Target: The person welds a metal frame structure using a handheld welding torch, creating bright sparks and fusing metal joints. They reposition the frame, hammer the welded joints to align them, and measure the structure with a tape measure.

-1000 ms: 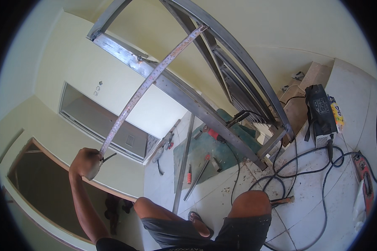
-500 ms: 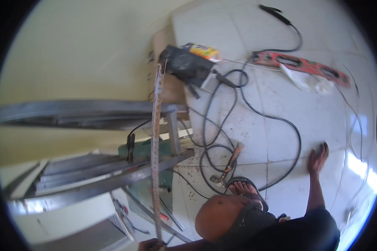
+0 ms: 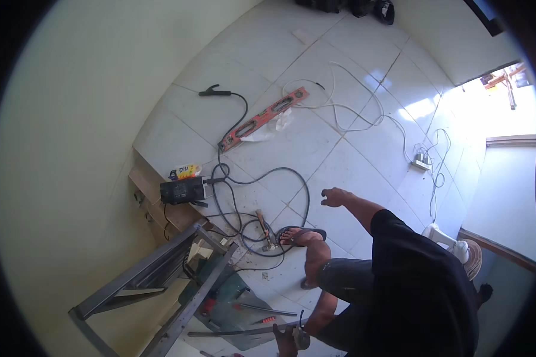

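At the lower edge, my left hand [image 3: 285, 341] is closed on a rounded, worn tape measure [image 3: 302, 339]; a short dark piece stands up from it. My right hand [image 3: 336, 197] hangs in the air over the tiles, fingers partly bent and apart, holding nothing. Below and left of it, a hammer [image 3: 263, 225] lies within loops of black cable [image 3: 308, 199], beside my sandalled foot [image 3: 302, 237]. A grey metal frame [image 3: 187, 306] stands at the lower left, nearest my left hand. Metal bars [image 3: 238, 329] lie on the floor between them.
A black welding machine [image 3: 183, 191] sits by the wall, near a yellow packet [image 3: 189, 171]. Farther off lie a red spirit level [image 3: 265, 119] and an electrode holder [image 3: 214, 91]. White cable leads to a socket block [image 3: 421, 162]. A white chair [image 3: 446, 241] stands at right.
The long, rusty tape strip that stretched up from my left hand is no longer extended. The view has turned, bringing the chair and doorway in. My right hand now appears farther left in view.
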A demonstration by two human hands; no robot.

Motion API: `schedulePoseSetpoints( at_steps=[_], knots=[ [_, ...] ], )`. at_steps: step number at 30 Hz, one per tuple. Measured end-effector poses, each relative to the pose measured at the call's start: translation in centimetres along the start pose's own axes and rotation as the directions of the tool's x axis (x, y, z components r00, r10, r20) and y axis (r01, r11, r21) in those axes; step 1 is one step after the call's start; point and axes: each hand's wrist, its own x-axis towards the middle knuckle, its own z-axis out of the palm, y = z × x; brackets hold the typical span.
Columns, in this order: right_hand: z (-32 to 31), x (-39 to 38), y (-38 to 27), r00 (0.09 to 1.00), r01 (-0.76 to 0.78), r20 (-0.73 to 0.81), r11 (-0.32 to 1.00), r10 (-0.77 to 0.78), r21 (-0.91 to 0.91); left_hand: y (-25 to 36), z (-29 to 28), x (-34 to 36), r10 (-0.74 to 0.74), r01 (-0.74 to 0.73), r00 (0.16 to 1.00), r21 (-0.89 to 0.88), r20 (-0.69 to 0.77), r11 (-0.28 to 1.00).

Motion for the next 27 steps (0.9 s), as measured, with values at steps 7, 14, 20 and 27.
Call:
schedulePoseSetpoints(
  at_steps=[7,14,20,27],
  knots=[
    [-3.9,-24.7,12.3,0.971,0.005,0.237,0.979,0.044,-0.201,-0.3,10.9,-10.0,0.014,0.019,0.992,0.249,-0.129,0.968],
    [-20.1,-37.1,25.7,0.978,-0.203,-0.066,0.975,0.198,-0.086,-4.5,20.4,-9.0,-0.339,0.325,0.941,0.312,-0.010,0.893],
    [-37.2,-37.6,31.6,0.915,-0.164,-0.287,0.910,0.285,0.382,0.5,42.8,-22.0,0.135,-0.176,0.984,0.743,0.116,0.646],
    [-49.6,-29.8,38.7,0.941,0.198,-0.322,0.938,-0.101,0.285,4.5,55.5,-12.9,-0.173,0.193,0.981,0.380,-0.086,0.905]
  ],
)
